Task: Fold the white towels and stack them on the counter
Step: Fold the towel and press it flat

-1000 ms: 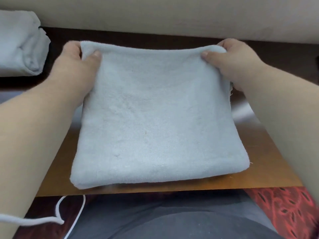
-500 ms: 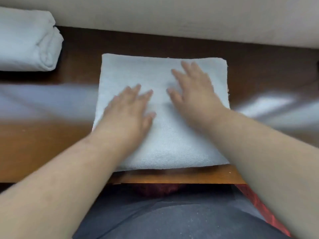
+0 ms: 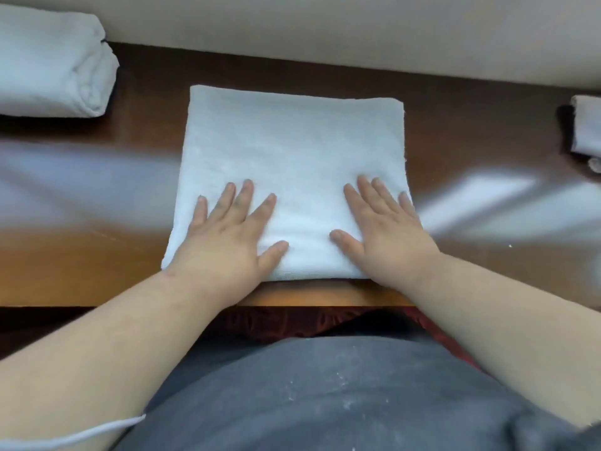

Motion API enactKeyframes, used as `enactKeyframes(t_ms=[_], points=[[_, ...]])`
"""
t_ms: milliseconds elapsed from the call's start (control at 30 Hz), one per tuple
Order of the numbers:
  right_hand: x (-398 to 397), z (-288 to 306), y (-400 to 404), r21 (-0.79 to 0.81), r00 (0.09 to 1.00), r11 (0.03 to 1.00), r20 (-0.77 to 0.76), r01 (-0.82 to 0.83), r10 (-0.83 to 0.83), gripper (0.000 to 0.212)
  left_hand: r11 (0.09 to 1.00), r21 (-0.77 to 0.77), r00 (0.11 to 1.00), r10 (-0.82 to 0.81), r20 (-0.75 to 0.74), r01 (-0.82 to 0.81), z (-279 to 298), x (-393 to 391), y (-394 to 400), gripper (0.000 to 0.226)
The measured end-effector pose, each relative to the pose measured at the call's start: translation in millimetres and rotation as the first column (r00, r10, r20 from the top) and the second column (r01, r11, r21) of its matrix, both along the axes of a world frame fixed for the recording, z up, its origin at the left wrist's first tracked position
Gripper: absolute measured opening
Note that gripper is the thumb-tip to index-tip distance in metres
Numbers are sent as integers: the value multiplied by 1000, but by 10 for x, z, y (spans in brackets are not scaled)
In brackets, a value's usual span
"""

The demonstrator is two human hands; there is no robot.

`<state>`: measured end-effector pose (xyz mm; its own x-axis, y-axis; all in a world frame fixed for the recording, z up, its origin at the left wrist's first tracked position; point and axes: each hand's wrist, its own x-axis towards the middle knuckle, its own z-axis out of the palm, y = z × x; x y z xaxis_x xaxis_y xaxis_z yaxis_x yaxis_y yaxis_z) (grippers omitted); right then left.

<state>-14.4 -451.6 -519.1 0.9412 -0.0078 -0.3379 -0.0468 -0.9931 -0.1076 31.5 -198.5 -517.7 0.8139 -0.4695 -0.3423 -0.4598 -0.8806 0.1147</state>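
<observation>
Fingers (image 3: pixel 242 203) straight and flat on square, nubby folded towel (image 3: pixel 292 151).

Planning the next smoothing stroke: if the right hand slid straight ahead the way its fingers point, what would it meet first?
Only more folded towel; the right hand lies flat on it. Beyond the towel's far edge comes bare counter, then the wall, as far as visible.

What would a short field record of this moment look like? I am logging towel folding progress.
surface: wooden counter
centre: folded white towel, lying flat
left hand: flat on the towel's near left part, fingers spread
right hand: flat on its near right part
far left: bundled white towel
right edge: another white towel, partly out of view
</observation>
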Motion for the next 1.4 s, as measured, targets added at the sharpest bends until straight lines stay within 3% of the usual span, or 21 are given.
enactKeyframes(t_ms=[133, 267, 367, 467, 567, 633, 700, 800, 900, 1067, 1200, 1333, 1400], points=[[290, 90, -202, -67, 993, 991, -29, 113, -115, 87, 1000, 13, 999, 10, -40, -10, 43, 191, -143, 78], [290, 154, 169, 71, 983, 997, 181, -25, 11, 80, 995, -80, 993, -56, 107, 64, 139, 323, -217, 72], [177, 62, 116, 68, 996, 995, 65, -72, 68, 83, 997, -50, 995, -57, 82, 61, 47, 367, -68, 67], [98, 8, -274, 47, 996, 995, -4, 87, -87, 85, 998, -25, 998, 54, 19, -53, -57, 437, 283, 67], [-62, -8, -521, 126, 972, 965, 11, 232, -235, 89, 997, -79, 994, -9, 105, 18, -25, 359, 543, 75], [-225, -36, -516, 144, 986, 986, 129, 85, -104, 91, 983, -73, 973, -155, 170, 170, -39, 194, 654, 83], [-399, -92, -476, 80, 983, 988, 136, -132, 120, 98, 970, -34, 961, -233, 148, 241, -121, 38, 765, 85], [-530, -156, -527, 21, 986, 987, 60, -158, 156, 100, 992, -49, 987, -106, 120, 112, -220, -68, 905, 90], [-521, -109, -559, -12, 987, 991, 85, -134, 135, 99, 989, -21, 968, -139, 210, 146, -205, -64, 905, 90], [-531, -74, -565, -24, 920, 988, 361, -153, 151, 86, 956, -223, 917, -96, 387, 193, -187, -69, 960, 58], [-467, -68, -537, 13, 919, 991, 374, -136, 121, 82, 977, -209, 961, 21, 276, 38, -150, -49, 862, 57], [-378, 63, -588, 149, 945, 986, 328, -68, 16, 60, 970, -235, 966, 122, 227, -67, 64, 26, 773, 56], [-405, 175, -668, 341, 951, 940, 283, 22, -125, 51, 952, -293, 968, 148, 201, -84, 205, 62, 826, 55]])
